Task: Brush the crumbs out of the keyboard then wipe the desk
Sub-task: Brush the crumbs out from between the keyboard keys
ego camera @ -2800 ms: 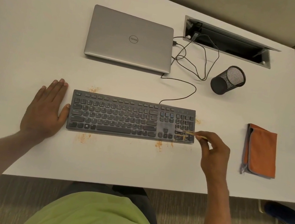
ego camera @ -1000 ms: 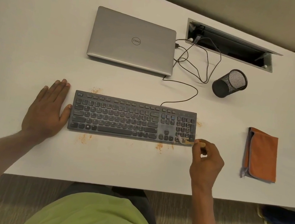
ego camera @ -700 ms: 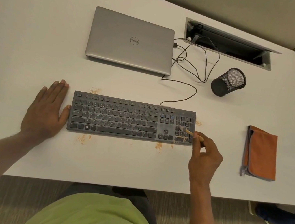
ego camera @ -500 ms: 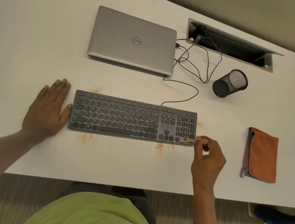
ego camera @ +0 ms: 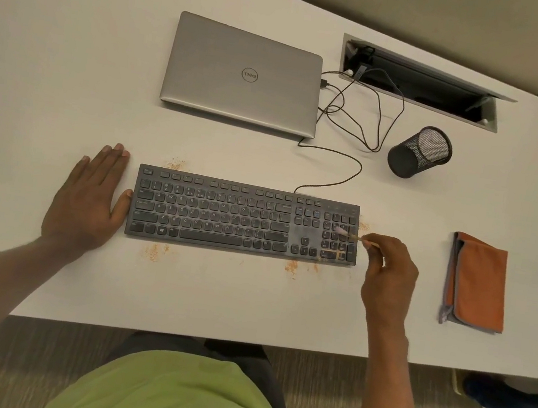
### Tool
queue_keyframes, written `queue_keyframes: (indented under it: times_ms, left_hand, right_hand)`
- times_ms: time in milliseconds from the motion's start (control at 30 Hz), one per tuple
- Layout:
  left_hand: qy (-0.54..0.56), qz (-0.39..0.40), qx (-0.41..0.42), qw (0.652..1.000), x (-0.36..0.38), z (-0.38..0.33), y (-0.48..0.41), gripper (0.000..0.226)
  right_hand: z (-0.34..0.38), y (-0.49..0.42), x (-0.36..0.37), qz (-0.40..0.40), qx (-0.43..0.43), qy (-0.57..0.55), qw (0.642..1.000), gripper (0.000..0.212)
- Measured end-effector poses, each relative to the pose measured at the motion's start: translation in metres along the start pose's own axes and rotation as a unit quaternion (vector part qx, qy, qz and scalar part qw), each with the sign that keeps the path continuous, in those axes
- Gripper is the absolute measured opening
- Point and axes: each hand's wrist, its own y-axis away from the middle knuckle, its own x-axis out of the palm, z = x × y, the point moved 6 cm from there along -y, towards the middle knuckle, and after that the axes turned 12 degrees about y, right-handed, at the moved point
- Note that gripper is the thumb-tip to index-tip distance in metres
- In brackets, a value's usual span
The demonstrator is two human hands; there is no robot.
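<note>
Over the keyboard (ego camera: 224, 215), right hand (ego camera: 389, 272) pinches a brush (ego camera: 348, 234); left hand (ego camera: 88, 199) (fingers straight) touches its edge.

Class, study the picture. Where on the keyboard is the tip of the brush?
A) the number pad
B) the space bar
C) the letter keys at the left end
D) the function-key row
A: the small brush, pinched in the right hand, has its tip on the number-pad keys at the right end of the keyboard.
</note>
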Motion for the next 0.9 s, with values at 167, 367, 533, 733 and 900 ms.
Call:
queue_keyframes:
  times_ms: [167,367,533,733,900]
  left_hand:
    - [0.002,0.003,-0.001,1.0,0.001,0.001,0.0,0.071]
    - [0.005,0.003,-0.002,1.0,0.0,-0.001,0.0,0.071]
    - [0.007,0.004,-0.004,1.0,0.0,0.0,0.0,0.071]
    - [0.009,0.003,-0.001,1.0,0.001,0.001,0.0,0.072]
    - [0.003,0.006,-0.002,1.0,0.002,0.002,-0.001,0.072]
  right_hand:
    - [0.006,-0.004,-0.013,-0.041,0.027,-0.042,0.998,0.011]
    - [0.015,-0.005,0.005,0.048,0.002,-0.095,0.994,0.019]
    - [-0.006,-0.003,-0.009,-0.02,0.011,0.001,1.0,0.012]
    - [0.008,-0.003,-0.009,-0.025,0.025,-0.062,0.997,0.01]
    - [0.006,-0.004,0.003,0.006,0.043,-0.066,0.997,0.01]
